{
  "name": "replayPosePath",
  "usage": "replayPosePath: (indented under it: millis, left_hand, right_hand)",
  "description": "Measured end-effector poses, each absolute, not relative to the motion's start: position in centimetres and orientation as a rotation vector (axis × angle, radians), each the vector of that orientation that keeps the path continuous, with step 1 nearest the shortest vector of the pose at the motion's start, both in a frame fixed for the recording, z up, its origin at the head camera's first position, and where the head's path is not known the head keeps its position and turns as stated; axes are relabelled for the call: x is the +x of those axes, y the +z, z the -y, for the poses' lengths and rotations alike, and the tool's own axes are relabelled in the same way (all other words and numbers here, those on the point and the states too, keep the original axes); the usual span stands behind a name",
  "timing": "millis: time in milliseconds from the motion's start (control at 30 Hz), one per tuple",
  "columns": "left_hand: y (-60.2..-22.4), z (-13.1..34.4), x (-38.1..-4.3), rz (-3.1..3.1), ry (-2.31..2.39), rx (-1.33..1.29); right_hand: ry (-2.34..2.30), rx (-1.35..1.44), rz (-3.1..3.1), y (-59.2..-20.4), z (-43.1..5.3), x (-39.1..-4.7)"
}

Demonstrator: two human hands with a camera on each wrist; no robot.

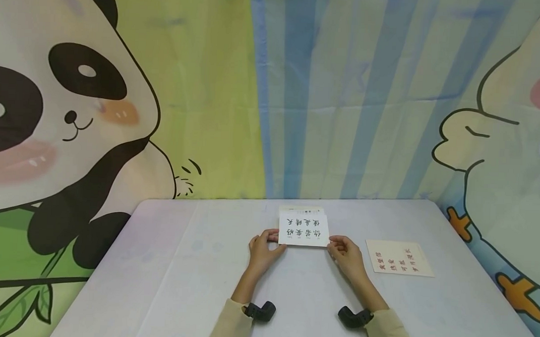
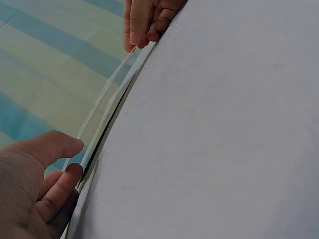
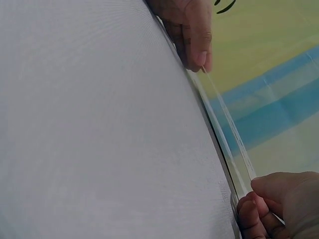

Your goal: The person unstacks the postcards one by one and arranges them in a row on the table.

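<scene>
Both hands hold a white card (image 1: 303, 229) printed with black Chinese characters, upside down in the head view. My left hand (image 1: 261, 251) grips its left edge near the lower corner, and my right hand (image 1: 348, 256) pinches the right edge. In the wrist views the card shows nearly edge-on, as a thin pale strip (image 3: 230, 122) between the two hands, raised a little over the table. Another printed sheet (image 1: 301, 209) peeks out behind its far edge, mostly hidden by it.
A cream card (image 1: 400, 258) with red Chinese characters lies to the right on the white-covered table (image 1: 203, 285). Behind the table hangs a cloth backdrop (image 1: 326, 91) with a cartoon panda and blue stripes. Each wrist wears a black device.
</scene>
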State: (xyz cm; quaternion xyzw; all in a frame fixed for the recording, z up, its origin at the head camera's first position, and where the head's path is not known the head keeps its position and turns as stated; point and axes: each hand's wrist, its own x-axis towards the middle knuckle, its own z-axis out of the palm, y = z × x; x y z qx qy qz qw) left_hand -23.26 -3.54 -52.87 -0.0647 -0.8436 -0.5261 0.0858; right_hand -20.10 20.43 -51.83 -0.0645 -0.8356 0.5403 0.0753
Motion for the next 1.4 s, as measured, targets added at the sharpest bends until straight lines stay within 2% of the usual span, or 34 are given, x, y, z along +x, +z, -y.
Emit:
replayPosePath:
  millis: [233,567,1400]
  left_hand:
    - [-52.9,3.5,-22.7,2.55,-1.545,-0.2]
    - [-52.6,3.5,-21.7,2.607,-1.515,-0.25]
    - [-52.7,3.2,-20.0,2.601,-1.516,-0.448]
  right_hand:
    - [1.58,-0.111,2.441,-51.8,-20.4,-19.3]
    - [1.61,-0.243,2.52,-51.6,-21.1,-18.4]
    - [1.596,-0.195,2.549,-51.2,-22.8,-15.3]
